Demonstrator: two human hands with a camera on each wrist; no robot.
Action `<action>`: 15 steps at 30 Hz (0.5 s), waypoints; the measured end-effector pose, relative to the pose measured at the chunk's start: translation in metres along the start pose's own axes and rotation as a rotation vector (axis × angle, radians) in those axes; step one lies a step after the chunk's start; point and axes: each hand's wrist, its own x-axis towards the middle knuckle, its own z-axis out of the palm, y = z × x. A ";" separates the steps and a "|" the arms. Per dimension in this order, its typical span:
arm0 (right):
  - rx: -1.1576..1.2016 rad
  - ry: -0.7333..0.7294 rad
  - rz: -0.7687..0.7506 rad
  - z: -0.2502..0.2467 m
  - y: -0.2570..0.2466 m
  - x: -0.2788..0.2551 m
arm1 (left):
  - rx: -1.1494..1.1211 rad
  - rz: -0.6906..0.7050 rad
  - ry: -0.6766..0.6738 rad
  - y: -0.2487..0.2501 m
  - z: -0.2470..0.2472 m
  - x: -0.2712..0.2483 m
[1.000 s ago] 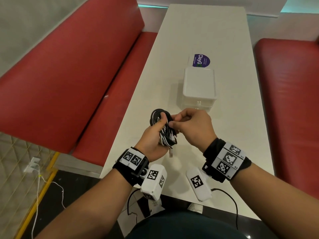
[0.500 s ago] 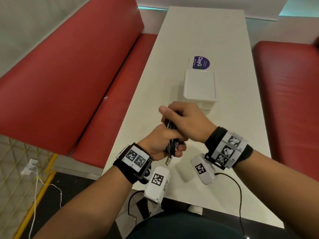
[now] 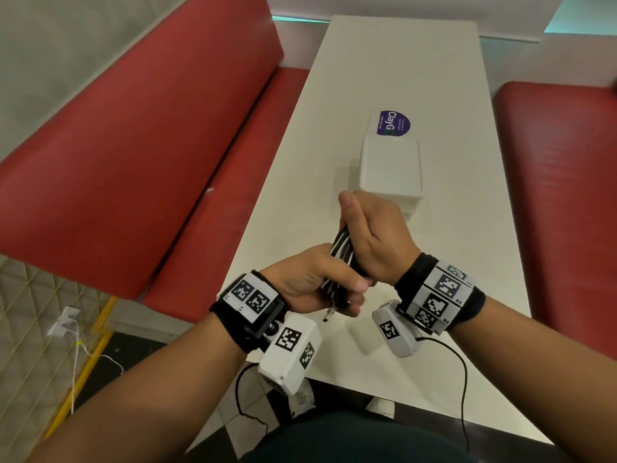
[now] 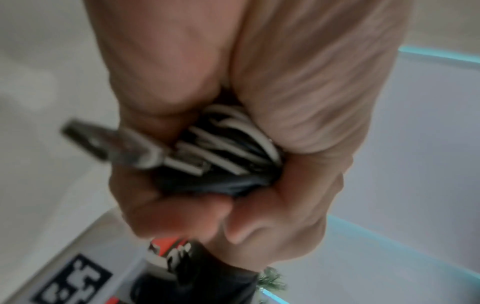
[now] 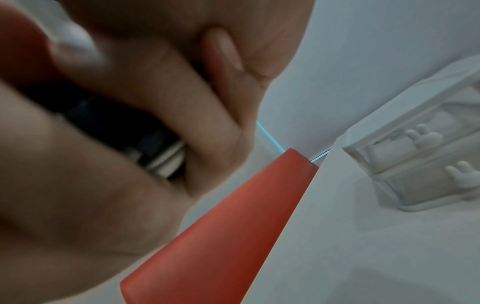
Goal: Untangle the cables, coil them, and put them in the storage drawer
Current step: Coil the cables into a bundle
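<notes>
Now keep both fists wrapped tight: your left hand point(image 3: 314, 282) and right hand point(image 3: 374, 235) squeeze the cable bundle point(image 3: 340, 252) at centre frame; tuck in the dangling plug point(image 3: 329, 315).

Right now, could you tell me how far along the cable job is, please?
Done: the black and white cables are gathered into one coiled bundle. In hand: the left hand and right hand both grip it above the table. Left: storing it in the white drawer unit, whose drawers look closed.

Bare forearms, black wristbands point(image 3: 434, 294) covered in black-and-white square tags, white tagged camera boxes point(image 3: 289, 350) dangling thin black cables.
</notes>
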 end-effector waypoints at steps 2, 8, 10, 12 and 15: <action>0.003 -0.059 0.003 -0.002 0.002 0.000 | 0.094 -0.034 0.078 0.004 0.002 0.001; 0.003 -0.629 0.223 -0.027 0.006 0.005 | 1.588 0.000 0.522 0.011 -0.014 0.003; -0.129 -0.783 0.299 -0.022 0.003 0.004 | 1.854 0.000 0.548 0.007 -0.013 0.006; -0.243 -0.802 0.352 -0.007 0.001 0.001 | 2.041 0.019 0.506 0.003 -0.010 0.011; -0.377 -0.690 0.366 0.009 0.007 0.003 | 2.042 0.083 0.544 0.001 -0.014 0.016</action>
